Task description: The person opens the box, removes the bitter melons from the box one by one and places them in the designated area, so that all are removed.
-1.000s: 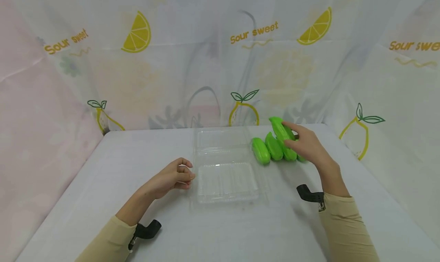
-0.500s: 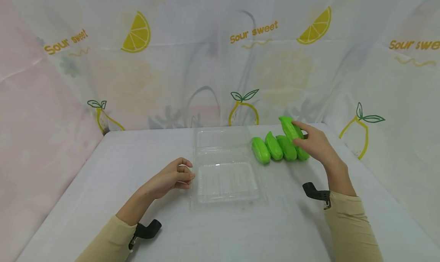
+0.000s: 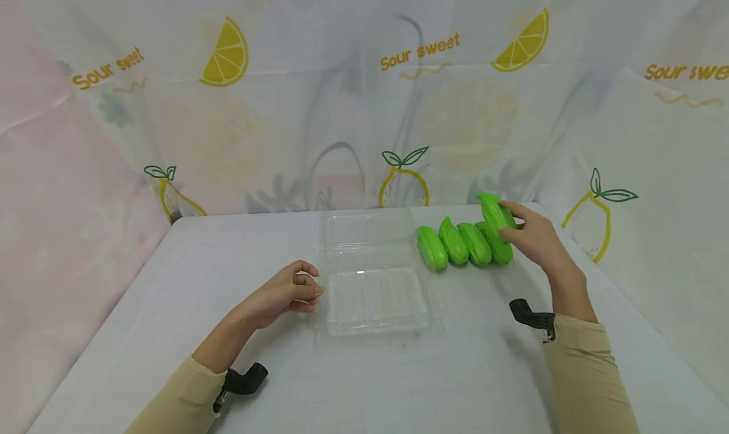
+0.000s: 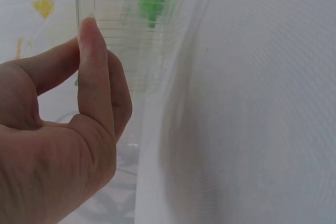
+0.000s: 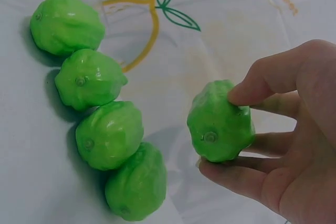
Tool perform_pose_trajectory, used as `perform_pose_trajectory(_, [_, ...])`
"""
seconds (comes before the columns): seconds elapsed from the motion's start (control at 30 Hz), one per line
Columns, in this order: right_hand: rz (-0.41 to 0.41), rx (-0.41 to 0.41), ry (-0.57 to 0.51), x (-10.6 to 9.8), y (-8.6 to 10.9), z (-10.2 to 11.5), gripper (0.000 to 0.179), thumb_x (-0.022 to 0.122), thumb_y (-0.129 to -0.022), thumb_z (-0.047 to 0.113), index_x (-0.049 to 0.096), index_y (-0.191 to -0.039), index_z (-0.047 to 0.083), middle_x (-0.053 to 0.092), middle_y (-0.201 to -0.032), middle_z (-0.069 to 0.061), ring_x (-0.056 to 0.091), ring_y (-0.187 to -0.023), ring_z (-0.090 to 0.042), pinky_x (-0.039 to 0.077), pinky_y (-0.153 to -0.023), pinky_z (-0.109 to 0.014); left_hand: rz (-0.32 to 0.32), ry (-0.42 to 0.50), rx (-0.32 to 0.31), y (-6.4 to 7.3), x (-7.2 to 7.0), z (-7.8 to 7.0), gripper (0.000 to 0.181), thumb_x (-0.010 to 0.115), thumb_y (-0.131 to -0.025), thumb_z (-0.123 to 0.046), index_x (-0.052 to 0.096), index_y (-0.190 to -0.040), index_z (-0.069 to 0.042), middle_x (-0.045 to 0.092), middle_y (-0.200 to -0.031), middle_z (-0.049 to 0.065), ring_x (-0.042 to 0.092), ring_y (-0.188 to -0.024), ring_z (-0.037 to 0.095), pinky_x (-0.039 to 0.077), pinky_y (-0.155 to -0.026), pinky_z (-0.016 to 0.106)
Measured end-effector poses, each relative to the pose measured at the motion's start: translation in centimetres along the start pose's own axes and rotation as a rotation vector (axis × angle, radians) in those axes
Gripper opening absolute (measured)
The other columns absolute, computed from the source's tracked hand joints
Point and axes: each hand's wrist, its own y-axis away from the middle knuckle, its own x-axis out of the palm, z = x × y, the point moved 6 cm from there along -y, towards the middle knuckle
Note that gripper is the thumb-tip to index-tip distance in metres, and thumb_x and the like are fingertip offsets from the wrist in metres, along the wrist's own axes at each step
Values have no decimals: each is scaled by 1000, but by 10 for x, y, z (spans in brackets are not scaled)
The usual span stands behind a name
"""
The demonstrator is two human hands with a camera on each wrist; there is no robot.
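Note:
My right hand (image 3: 534, 235) grips a bright green ridged gourd (image 3: 495, 211) between thumb and fingers, raised above the right end of a row of similar green gourds (image 3: 454, 241). In the right wrist view the held gourd (image 5: 218, 124) shows its blunt end, apart from the row. My left hand (image 3: 289, 290) pinches the left rim of a clear plastic clamshell box (image 3: 376, 301), its lid (image 3: 367, 231) laid back away from me. The left wrist view shows the thumb (image 4: 93, 72) right at the box edge, with green showing through the plastic.
The row of gourds lies just right of the box, side by side on the white tabletop (image 3: 364, 390). A printed curtain (image 3: 285, 117) with lemon drawings stands behind the table's back edge and along both sides. Black camera mounts (image 3: 246, 379) sit on both wrists.
My right hand has moved to the right with the held gourd, from over the middle of the row to its right end, uncovering the gourds below. The left hand and box have stayed put.

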Motion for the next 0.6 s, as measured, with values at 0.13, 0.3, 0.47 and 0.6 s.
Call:
perform_pose_trajectory(0.13, [-5,14,-2,-2,0,-6,69,51,-94,22,26,-157,13,31,-156,-30,46,-129,-53,48,-92,-59,6,-2,9,1,0,-1,54,66,-95,-14,31,-132,4,55,-92,4,61,-75,14,57,-69,23])
perform_pose_trajectory(0.3, [-41,12,-11,-6,2,-12,68,52,-93,19,29,-156,11,32,-154,-33,46,-129,-54,49,-91,-59,2,-9,5,0,0,-1,53,66,-95,-14,32,-132,3,55,-92,5,61,-75,14,57,-69,23])
perform_pose_trajectory(0.47, [-73,26,-23,-8,2,-19,67,52,-93,16,31,-156,11,34,-154,-31,49,-127,-52,50,-83,-47,2,-15,4,0,0,-1,54,66,-95,-15,31,-133,3,55,-92,4,61,-75,14,57,-69,23])
perform_pose_trajectory(0.6, [-100,49,-29,-10,1,-25,64,51,-92,15,35,-154,10,36,-153,-29,52,-125,-50,46,-76,-36,-3,-11,1,0,0,0,54,66,-95,-15,31,-133,3,55,-91,4,61,-76,14,57,-69,23])
